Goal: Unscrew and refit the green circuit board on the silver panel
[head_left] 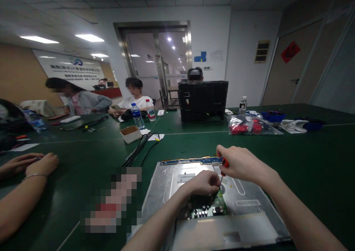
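Observation:
A silver metal display panel [251, 193] lies flat on the table in front of me. A green circuit board [221, 206] sits at its middle, and a blue board strip [191, 161] runs along its far edge. My right hand [240, 163] is closed around a red-and-black screwdriver [225, 163], whose shaft points down at the green board's far corner. There my left hand [205, 183] has its fingertips pinched together beside the screwdriver tip. Whatever may be between those fingertips is too small to make out.
Black cables [137, 149] and a small open box [131, 134] lie beyond the panel's left corner. Two bottles [137, 116] stand behind the box. Across the table is an upright black monitor frame [203, 102]; a plastic bag [249, 126] lies right. A co-worker's hands [41, 166] rest at left.

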Demonstrator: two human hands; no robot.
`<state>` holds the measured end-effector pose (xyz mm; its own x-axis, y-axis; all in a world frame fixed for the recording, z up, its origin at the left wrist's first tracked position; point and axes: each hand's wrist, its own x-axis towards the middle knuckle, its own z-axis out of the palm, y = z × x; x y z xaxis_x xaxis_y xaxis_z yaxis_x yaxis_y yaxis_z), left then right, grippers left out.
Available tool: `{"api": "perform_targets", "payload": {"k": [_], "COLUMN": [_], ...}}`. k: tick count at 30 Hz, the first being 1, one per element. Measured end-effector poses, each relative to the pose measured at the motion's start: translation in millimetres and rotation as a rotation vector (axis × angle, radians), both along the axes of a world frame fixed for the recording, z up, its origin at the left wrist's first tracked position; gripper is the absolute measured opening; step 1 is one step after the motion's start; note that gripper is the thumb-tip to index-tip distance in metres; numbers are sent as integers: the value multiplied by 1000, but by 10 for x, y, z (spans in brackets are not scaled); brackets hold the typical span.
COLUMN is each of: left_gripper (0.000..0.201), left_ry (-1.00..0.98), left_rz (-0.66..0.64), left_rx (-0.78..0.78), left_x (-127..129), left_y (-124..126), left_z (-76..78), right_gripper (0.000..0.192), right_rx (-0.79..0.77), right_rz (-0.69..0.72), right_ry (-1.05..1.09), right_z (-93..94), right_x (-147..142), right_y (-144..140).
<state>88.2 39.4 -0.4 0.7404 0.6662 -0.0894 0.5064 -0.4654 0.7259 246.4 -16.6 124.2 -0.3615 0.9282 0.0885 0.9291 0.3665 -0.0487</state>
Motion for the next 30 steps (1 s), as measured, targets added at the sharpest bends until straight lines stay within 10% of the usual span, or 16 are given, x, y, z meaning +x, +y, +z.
{"api": "perform_targets", "payload": {"k": [30], "left_gripper": [14], "left_ry": [-9], "left_rz": [1], "left_rx": [6], "left_x": [-2], "left_y": [-12], "left_z": [9], "right_gripper": [17], "right_rx": [0], "right_rz": [19], "right_ry": [-3], "right_z": [23], "right_x": [3], "right_y": [4]}}
